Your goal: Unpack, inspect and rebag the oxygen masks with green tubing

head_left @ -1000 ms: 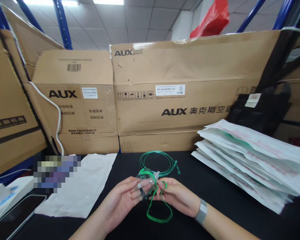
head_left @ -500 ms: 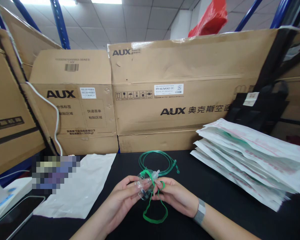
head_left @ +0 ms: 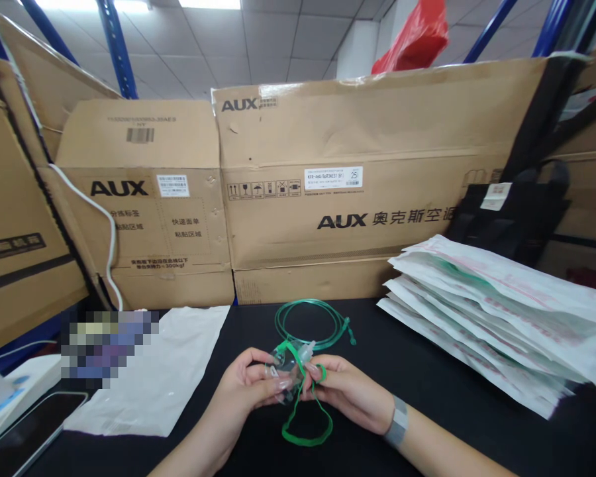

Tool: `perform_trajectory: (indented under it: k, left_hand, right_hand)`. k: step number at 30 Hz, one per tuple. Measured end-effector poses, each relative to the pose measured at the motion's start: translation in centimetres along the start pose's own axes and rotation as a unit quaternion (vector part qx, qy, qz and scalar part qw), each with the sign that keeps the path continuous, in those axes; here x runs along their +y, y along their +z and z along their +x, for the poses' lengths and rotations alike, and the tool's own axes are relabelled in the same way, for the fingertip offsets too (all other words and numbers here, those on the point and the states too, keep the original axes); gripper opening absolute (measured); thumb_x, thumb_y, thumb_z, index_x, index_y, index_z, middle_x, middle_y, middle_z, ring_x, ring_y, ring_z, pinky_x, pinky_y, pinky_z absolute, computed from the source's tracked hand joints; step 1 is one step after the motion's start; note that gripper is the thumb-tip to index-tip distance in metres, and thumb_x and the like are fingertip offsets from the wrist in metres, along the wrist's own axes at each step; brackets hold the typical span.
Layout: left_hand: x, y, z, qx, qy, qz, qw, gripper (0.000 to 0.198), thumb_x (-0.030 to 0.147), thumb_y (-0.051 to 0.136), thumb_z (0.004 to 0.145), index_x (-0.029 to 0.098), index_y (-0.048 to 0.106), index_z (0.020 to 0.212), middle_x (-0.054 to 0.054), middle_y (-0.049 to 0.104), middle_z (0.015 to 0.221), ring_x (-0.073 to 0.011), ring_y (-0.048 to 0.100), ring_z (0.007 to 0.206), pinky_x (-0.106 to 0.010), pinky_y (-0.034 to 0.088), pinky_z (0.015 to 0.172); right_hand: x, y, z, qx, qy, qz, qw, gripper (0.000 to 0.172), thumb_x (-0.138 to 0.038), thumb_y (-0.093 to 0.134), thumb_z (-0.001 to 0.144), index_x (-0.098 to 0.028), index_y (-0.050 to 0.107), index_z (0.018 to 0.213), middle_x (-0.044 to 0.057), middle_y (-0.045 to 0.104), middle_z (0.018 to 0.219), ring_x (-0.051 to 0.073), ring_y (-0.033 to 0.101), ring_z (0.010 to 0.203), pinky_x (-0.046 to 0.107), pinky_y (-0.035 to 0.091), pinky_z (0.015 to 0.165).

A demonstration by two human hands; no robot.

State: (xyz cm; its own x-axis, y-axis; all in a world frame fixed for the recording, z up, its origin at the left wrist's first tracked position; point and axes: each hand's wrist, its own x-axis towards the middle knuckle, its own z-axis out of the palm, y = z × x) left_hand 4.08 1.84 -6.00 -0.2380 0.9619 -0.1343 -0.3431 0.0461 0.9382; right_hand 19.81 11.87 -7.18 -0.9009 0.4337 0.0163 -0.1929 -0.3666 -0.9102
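Note:
Between my hands is a clear plastic mask [head_left: 289, 363] with a whitish connector pointing up and right. My left hand [head_left: 251, 384] grips the mask's left side, thumb in front. My right hand [head_left: 347, 391] pinches the connector side together with a green elastic strap [head_left: 308, 440], which hangs in a loop below the fingers. Just behind the hands, a coil of green tubing [head_left: 310, 303] lies on the black table [head_left: 258, 457], its end fittings at the right of the coil.
A white pouch [head_left: 179, 371] lies flat at the left, near a phone [head_left: 30, 430] and a white power strip [head_left: 27, 377]. Stacked white packages [head_left: 477, 318] are at the right. Cardboard [head_left: 288, 232] walls the back, beside a black bag [head_left: 511, 218].
My left hand has shifted its hold on the mask, its thumb now lower on the front. My right hand and the hanging strap are nearly unchanged.

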Motion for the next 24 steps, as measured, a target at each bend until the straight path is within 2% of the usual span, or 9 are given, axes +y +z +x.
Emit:
perform_trajectory:
  k: [7,24]
  left_hand:
    - [0.28,-0.03,-0.04,-0.003,-0.005,0.005,1.0,0.031,0.02,0.075,0.056,0.015,0.053,0.076,-0.002,0.068,0.059,-0.0148,0.063,0.058,-0.026,0.049,0.061]
    - [0.07,-0.01,0.11,0.0,-0.015,0.005,1.0,0.034,0.024,0.077,0.054,0.016,0.053,0.076,-0.004,0.069,0.066,-0.0155,0.064,0.061,-0.026,0.048,0.061]
  right_hand:
    - [-0.03,0.03,-0.04,-0.003,0.005,0.004,1.0,0.021,-0.03,0.064,0.072,-0.01,0.064,0.067,0.003,0.06,0.071,0.011,0.056,0.068,0.029,0.04,0.076]
    - [0.1,-0.22,0.02,0.0,0.001,0.003,1.0,0.02,-0.028,0.063,0.073,-0.009,0.065,0.068,0.003,0.059,0.074,0.011,0.056,0.072,0.031,0.04,0.078]
